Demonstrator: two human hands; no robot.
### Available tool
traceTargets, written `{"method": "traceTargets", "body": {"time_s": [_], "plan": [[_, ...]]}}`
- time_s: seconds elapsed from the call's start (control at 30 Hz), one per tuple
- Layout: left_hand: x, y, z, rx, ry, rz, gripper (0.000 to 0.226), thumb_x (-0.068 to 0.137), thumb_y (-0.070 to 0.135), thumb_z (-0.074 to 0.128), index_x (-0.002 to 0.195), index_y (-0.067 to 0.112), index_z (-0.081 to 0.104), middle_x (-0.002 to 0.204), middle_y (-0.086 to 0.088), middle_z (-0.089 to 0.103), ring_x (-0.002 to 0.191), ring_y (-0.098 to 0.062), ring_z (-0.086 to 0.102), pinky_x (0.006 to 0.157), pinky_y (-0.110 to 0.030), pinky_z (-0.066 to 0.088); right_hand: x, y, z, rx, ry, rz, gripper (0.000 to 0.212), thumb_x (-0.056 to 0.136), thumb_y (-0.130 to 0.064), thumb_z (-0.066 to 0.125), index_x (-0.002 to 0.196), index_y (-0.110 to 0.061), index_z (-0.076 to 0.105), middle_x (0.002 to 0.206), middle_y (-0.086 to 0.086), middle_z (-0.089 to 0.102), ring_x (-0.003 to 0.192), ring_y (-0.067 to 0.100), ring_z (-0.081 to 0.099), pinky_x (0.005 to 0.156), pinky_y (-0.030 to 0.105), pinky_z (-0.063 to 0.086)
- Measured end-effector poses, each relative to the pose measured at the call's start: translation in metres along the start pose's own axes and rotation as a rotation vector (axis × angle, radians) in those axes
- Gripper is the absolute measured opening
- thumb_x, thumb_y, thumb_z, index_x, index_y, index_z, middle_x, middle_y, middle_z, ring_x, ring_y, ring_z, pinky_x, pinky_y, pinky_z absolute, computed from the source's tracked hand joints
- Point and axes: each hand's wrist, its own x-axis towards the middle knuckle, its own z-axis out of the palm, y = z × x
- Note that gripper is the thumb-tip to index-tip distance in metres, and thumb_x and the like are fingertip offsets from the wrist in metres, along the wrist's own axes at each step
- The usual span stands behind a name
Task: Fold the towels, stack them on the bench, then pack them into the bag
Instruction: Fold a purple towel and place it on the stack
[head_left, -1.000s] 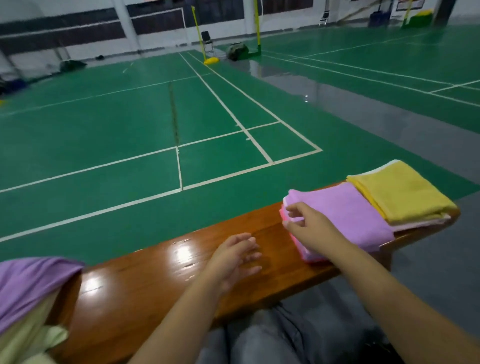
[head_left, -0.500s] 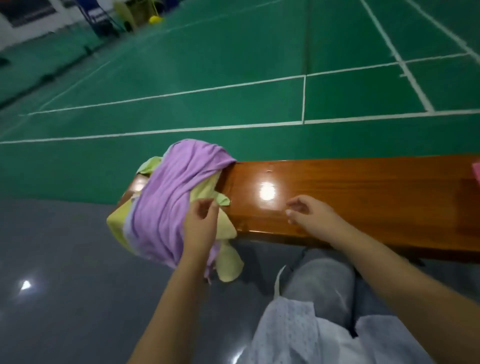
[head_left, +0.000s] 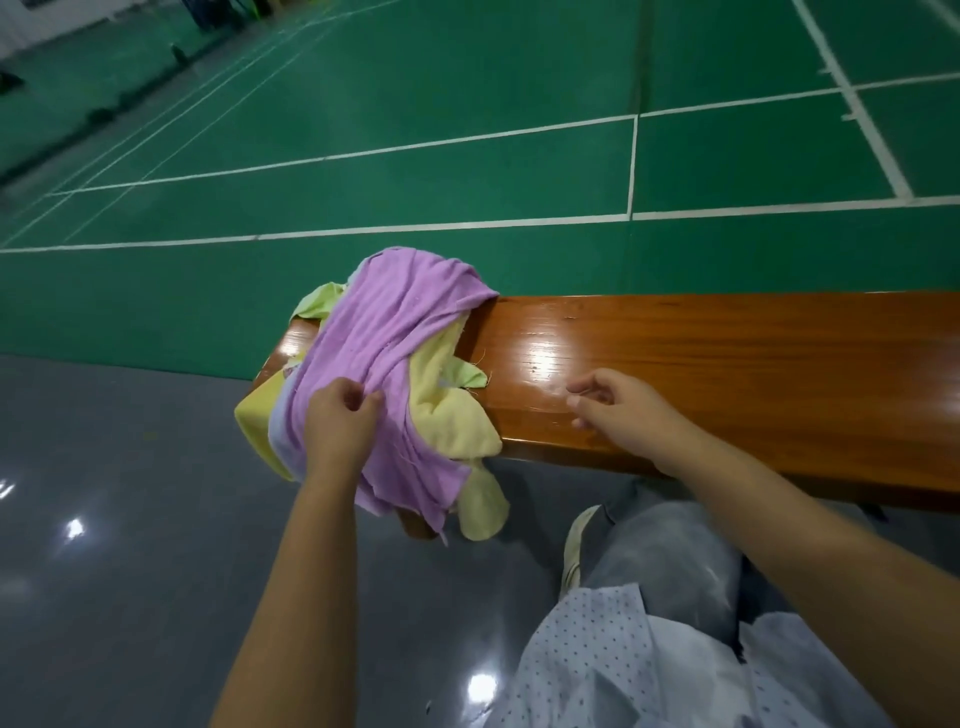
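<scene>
Pinching a fold of the purple towel (head_left: 400, 332), the left hand (head_left: 340, 423) has its fingers (head_left: 371, 402) curled on the cloth atop the unfolded heap at the tabletop (head_left: 727, 364) end. Yellow towel (head_left: 452, 421) lies beside those fingers. Right hand (head_left: 621, 410) hovers, fingers loosely curled, grasping nothing

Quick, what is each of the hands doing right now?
Left hand: pinches the purple towel on the heap.
Right hand: holds nothing, fingers loosely curled above the bench.
</scene>
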Motion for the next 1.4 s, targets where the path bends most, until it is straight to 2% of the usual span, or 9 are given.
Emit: {"method": "traceTargets", "body": {"time_s": [0.13,0.37,0.6,0.7,0.87,0.93,1.03,1.13,1.4], "plan": [[0.000,0.011,-0.011,-0.106,0.113,0.056,0.012,0.091,0.020,0.061,0.086,0.010,0.059,0.078,0.003,0.059,0.078,-0.016,0.056,0.070,-0.027,0.039,0.003,-0.003,-0.007,0.030,0.002,-0.010,0.015,0.095,-0.025,0.055,0.110,-0.023,0.056,0.103,-0.002,0.062,0.091,0.011,0.064,0.084,0.038,0.056],[0.020,0.055,-0.041,-0.590,0.093,0.239,0.018,0.094,0.016,0.059,0.079,0.023,0.053,0.076,0.004,0.053,0.069,-0.006,0.048,0.066,-0.024,0.043,0.008,-0.015,-0.021,0.049,0.019,-0.077,0.022,0.095,-0.025,0.055,0.116,-0.020,0.055,0.104,0.000,0.062,0.086,0.008,0.062,0.077,0.033,0.053],[0.012,0.147,-0.038,-0.651,-0.215,0.469,0.017,0.094,0.013,0.058,0.080,0.022,0.055,0.073,0.005,0.055,0.068,-0.005,0.050,0.065,-0.019,0.045,0.022,-0.052,-0.033,0.079,0.075,-0.320,0.056,0.088,-0.029,0.066,0.138,-0.031,0.042,0.137,-0.002,0.046,0.119,0.016,0.051,0.095,0.031,0.046],[-0.002,0.180,-0.023,-0.629,-0.377,0.560,0.017,0.094,0.006,0.057,0.080,0.015,0.054,0.069,0.001,0.055,0.063,-0.005,0.050,0.064,-0.021,0.044,0.027,-0.073,-0.045,0.143,0.132,-0.443,0.062,0.087,-0.023,0.067,0.141,-0.031,0.038,0.140,-0.002,0.041,0.118,0.011,0.048,0.088,0.016,0.042],[-0.024,0.226,-0.014,-0.771,-0.589,0.642,0.016,0.092,-0.001,0.056,0.080,0.011,0.054,0.061,0.010,0.062,0.057,-0.002,0.055,0.059,-0.014,0.047,0.029,-0.092,-0.079,0.107,0.227,-0.573,0.042,0.086,-0.010,0.067,0.126,-0.015,0.057,0.126,0.003,0.055,0.115,0.016,0.051,0.092,0.018,0.041],[-0.031,0.244,-0.017,-0.834,-0.641,0.674,0.012,0.087,0.004,0.060,0.080,0.012,0.056,0.063,0.009,0.060,0.058,-0.003,0.053,0.059,-0.014,0.045,0.025,-0.089,-0.095,0.090,0.228,-0.589,0.026,0.085,-0.002,0.065,0.110,-0.005,0.065,0.110,0.007,0.063,0.103,0.014,0.054,0.086,0.014,0.042],[-0.034,0.266,-0.021,-0.908,-0.662,0.699,0.010,0.082,0.010,0.061,0.076,0.017,0.060,0.066,0.008,0.059,0.060,-0.004,0.051,0.060,-0.014,0.044,0.013,-0.076,-0.123,0.054,0.263,-0.530,0.003,0.083,0.000,0.065,0.085,-0.003,0.063,0.083,0.017,0.064,0.078,0.015,0.051,0.070,0.030,0.046],[-0.031,0.276,-0.021,-0.954,-0.638,0.679,0.016,0.089,0.003,0.059,0.078,0.012,0.054,0.063,0.010,0.060,0.058,-0.002,0.051,0.057,-0.013,0.044,-0.002,-0.054,-0.160,-0.113,0.417,-0.454,0.027,0.077,-0.017,0.072,0.065,-0.021,0.049,0.063,-0.002,0.049,0.064,0.014,0.042,0.056,0.024,0.032],[-0.030,0.284,-0.004,-0.983,-0.589,0.488,0.017,0.094,0.006,0.053,0.078,0.013,0.054,0.060,0.010,0.059,0.055,-0.003,0.051,0.055,-0.015,0.046,-0.040,-0.014,-0.234,-0.227,0.601,-0.254,0.026,0.079,-0.029,0.074,0.068,-0.015,0.055,0.063,0.000,0.050,0.062,0.014,0.042,0.056,0.028,0.032]]}}
